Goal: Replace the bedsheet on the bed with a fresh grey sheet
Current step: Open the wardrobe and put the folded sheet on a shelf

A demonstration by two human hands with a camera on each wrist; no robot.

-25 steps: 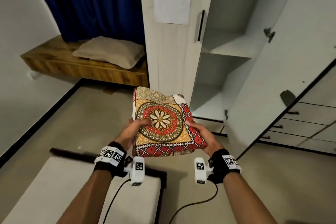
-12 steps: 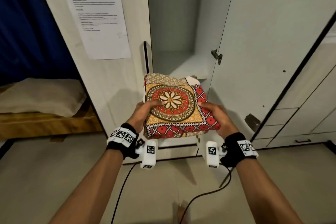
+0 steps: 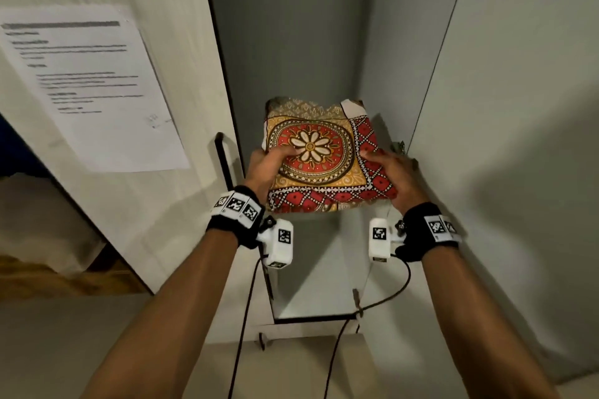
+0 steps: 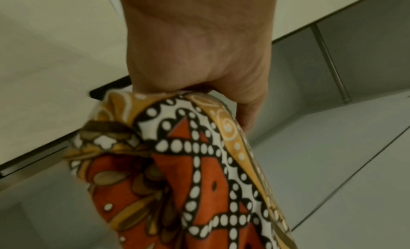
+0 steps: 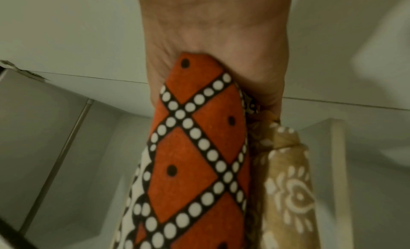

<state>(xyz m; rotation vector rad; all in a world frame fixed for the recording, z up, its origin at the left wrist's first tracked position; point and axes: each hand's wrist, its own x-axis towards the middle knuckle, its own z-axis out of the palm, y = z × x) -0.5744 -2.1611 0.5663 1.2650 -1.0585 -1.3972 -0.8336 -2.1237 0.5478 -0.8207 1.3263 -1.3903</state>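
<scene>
wardrobe door [image 3: 113, 197] with a printed notice [image 3: 87, 87] taped on stands at left, its black handle [image 3: 223, 162] just beside the left hand [image 3: 269, 168]; an open door panel [image 3: 518, 139] flanks the right. both arms reach forward into the open wardrobe compartment [image 3: 291, 42]. the folded patterned bedsheet [image 3: 324, 159], red and orange with a flower medallion, sits over the shelf [image 3: 379, 120], thumbs on top, left hand and right hand [image 3: 392, 175] pinching its sides.
</scene>
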